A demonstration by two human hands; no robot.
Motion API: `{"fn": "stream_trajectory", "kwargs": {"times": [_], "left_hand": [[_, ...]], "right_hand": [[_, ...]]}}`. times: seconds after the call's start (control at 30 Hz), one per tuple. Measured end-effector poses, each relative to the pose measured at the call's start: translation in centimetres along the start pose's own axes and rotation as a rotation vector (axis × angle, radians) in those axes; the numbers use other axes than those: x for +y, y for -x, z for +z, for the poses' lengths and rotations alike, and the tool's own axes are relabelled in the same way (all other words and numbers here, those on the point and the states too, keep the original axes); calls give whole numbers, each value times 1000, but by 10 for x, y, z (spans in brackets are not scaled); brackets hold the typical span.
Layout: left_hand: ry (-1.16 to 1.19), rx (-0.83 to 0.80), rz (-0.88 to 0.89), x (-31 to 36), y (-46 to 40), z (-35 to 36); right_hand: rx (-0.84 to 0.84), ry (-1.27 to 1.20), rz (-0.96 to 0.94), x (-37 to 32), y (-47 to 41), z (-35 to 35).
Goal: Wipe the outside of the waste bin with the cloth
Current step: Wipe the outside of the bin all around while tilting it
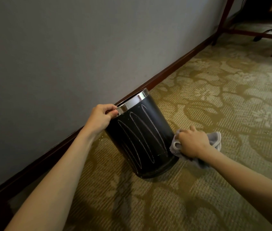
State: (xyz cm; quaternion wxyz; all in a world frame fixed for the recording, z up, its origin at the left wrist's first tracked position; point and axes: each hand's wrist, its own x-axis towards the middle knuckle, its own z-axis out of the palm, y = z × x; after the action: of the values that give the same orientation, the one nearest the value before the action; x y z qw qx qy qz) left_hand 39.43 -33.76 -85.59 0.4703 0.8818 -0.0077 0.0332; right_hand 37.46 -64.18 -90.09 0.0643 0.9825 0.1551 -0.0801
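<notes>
the left hand (101,118) pinches the chrome rim of the black waste bin (142,135) (tilted, on patterned carpet (215,97) beside the skirting board (173,66)), while the right hand (192,143) grips a grey cloth (214,139) against the bin's lower right side.

The waste bin (142,135) is hiding its own inside and far wall, and its rim is covering the fingertips of the left hand (101,118); the right hand (192,142) is covering the middle of the grey cloth (214,139); the top edge is cutting off the wooden table legs (223,19); the dark things under them are lying too dim to tell.
</notes>
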Motion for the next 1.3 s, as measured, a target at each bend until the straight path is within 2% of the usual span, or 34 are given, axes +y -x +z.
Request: {"fn": "stream_trajectory", "kwargs": {"times": [0.17,0.3,0.47,0.73,0.93,1.07,1.17,1.3], "left_hand": [[48,-16,33,-2,2,1],[31,-32,77,6,2,11],[24,-27,78,2,0,11],[44,77,4,-24,-6,-7],[52,84,-23,-30,-5,-7],[84,73,-9,-21,-4,2],[84,62,15,-15,-3,5],[59,31,40,-1,-3,14]], "right_hand": [[212,-301,18,-17,-20,-45],[422,-341,2,-43,-40,-94],[316,-225,18,-50,-39,-103],[59,132,-43,-51,2,-31],[-11,170,-55,-39,7,-15],[47,75,-66,-32,4,-18],[153,-87,-60,-33,1,-28],[325,-166,-83,-48,-16,-57]]}}
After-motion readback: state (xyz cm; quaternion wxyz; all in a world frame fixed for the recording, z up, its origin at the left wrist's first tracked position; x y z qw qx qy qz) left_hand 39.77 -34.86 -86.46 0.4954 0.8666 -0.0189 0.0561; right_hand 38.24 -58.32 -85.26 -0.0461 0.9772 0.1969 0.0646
